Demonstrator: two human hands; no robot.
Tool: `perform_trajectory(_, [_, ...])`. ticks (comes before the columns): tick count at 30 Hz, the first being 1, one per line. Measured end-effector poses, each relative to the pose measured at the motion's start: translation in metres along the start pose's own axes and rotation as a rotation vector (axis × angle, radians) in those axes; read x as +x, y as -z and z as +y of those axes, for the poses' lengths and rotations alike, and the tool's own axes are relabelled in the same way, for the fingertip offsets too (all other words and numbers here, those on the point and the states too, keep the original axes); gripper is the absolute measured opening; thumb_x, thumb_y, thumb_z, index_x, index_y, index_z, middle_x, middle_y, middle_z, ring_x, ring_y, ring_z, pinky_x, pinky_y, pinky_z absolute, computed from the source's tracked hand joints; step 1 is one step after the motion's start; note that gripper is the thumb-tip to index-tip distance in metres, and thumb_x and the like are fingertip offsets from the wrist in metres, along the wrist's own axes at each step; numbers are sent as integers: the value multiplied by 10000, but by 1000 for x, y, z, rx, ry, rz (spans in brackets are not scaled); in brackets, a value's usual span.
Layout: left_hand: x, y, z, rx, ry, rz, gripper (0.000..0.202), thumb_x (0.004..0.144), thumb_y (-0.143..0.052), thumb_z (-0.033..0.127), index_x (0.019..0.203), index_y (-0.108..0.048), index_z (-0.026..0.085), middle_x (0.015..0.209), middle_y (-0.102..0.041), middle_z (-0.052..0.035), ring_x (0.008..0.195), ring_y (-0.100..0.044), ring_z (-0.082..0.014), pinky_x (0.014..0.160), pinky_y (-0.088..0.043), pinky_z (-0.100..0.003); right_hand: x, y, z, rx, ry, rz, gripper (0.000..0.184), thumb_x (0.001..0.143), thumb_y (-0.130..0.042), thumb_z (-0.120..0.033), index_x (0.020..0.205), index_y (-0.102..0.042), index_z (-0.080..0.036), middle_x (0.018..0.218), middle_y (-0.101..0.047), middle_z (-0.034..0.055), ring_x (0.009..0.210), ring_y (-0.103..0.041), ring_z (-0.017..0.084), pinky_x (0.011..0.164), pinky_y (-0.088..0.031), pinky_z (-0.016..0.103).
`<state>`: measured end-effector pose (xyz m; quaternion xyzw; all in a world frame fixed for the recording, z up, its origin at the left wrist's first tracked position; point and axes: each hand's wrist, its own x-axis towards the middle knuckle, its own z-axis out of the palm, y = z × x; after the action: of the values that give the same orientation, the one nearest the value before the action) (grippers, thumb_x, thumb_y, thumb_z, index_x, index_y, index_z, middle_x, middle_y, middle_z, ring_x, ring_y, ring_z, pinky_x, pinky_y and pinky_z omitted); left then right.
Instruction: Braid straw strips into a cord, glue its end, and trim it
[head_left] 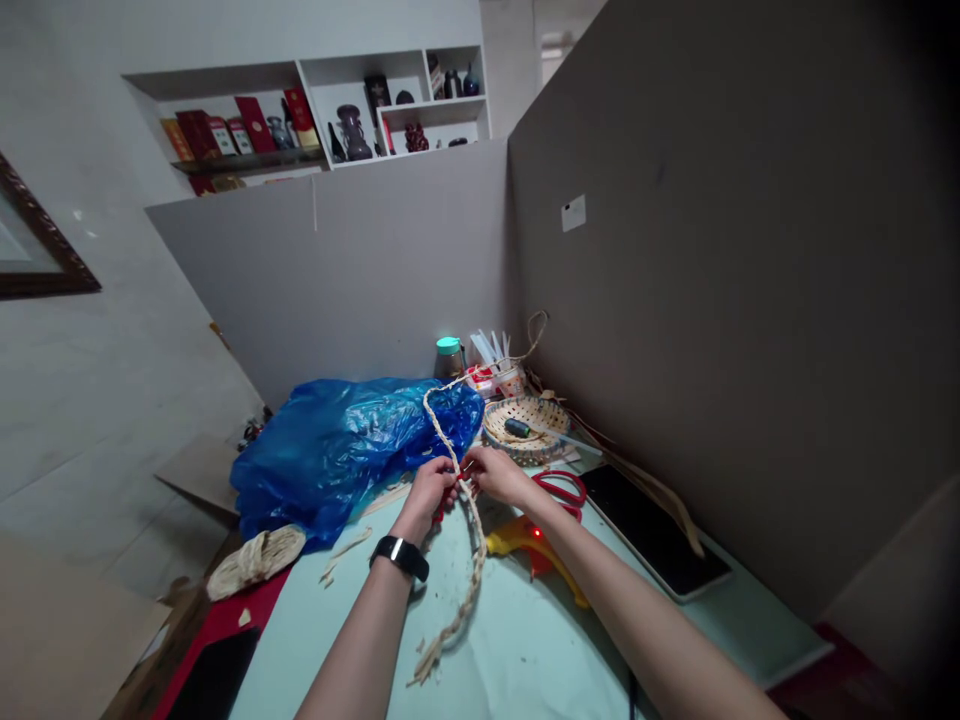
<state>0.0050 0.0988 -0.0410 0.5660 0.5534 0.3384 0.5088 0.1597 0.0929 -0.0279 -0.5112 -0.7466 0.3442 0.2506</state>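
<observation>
Across the pale green counter (525, 640), the biggest thing is a crumpled blue plastic bag (337, 450) filling the far left corner. The braided cord (475, 530) runs from a frayed end toward the near edge, up between the two hands, then past the bag to a thin loop above the far right corner. A flat black slab (652, 530) lies along the right edge; the woven basket (547, 415) sits toward the far edge. A yellow glue gun (517, 535) lies mid-counter, with red scissors (562, 487) just beyond it. The smallest piece is a red tie (460, 478) at the cord between the hands.

The gun's red light is lit, so it may be hot; its nozzle points at the cord just beside it, and a careless swing of the cord or right forearm could bring a burn or stray glue. A slackened hold could let the tie slip or the braid loosen.

The cord passes between the fingertips: the left hand (431, 490) has its fingers closed on it, while the right hand (495, 475) bends its fingers against its right side, what they pinch being impossible to tell.
</observation>
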Motion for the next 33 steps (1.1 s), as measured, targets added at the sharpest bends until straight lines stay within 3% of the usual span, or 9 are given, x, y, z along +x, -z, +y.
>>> perform_trajectory(5, [-1, 2, -4, 18, -67, -12, 342, 917, -587, 330, 1215, -575, 163, 1203, -613, -98, 998, -632, -226, 832, -547, -435, 8, 10, -7, -129, 36, -3, 335, 933, -587, -332, 1225, -569, -167, 1220, -595, 91, 1028, -618, 220, 856, -536, 427])
perform_trajectory(9, [-1, 5, -5, 80, -119, 1, 338, 917, -588, 330, 1210, -578, 162, 1197, -616, -97, 992, -633, -224, 828, -548, -432, 18, 17, -14, -224, 79, -93, 332, 931, -591, -329, 1217, -574, -163, 1214, -600, 90, 1028, -619, 221, 859, -535, 430])
perform_trajectory(16, [-3, 8, -4, 297, -258, 149, 336, 910, -596, 329, 1201, -589, 161, 1211, -614, -94, 1007, -629, -231, 834, -544, -433, 26, 3, -19, -290, 59, -136, 323, 932, -588, -332, 1207, -581, -163, 1218, -599, 88, 1035, -616, 224, 867, -532, 433])
perform_trajectory(20, [-10, 3, 1, 432, -330, 268, 320, 918, -586, 324, 1200, -590, 173, 1233, -603, -99, 1042, -615, -234, 871, -529, -452, 31, 2, -18, -226, 40, -152, 322, 930, -591, -330, 1208, -583, -168, 1226, -596, 87, 1046, -612, 228, 872, -529, 432])
perform_trajectory(27, [-21, -12, 7, 511, -414, 313, 308, 920, -583, 326, 1183, -596, 166, 1200, -619, -94, 1020, -624, -228, 863, -531, -447, 30, 12, -8, 44, -56, -210, 325, 931, -591, -331, 1203, -582, -154, 1191, -611, 86, 991, -630, 212, 826, -548, 409])
perform_trajectory(33, [-22, -13, 7, 412, -432, 282, 301, 922, -579, 326, 1182, -598, 174, 1213, -613, -96, 1027, -620, -227, 870, -529, -446, 31, 11, -2, 275, -139, -55, 336, 937, -581, -338, 1220, -569, -159, 1200, -604, 90, 1002, -626, 213, 838, -544, 419])
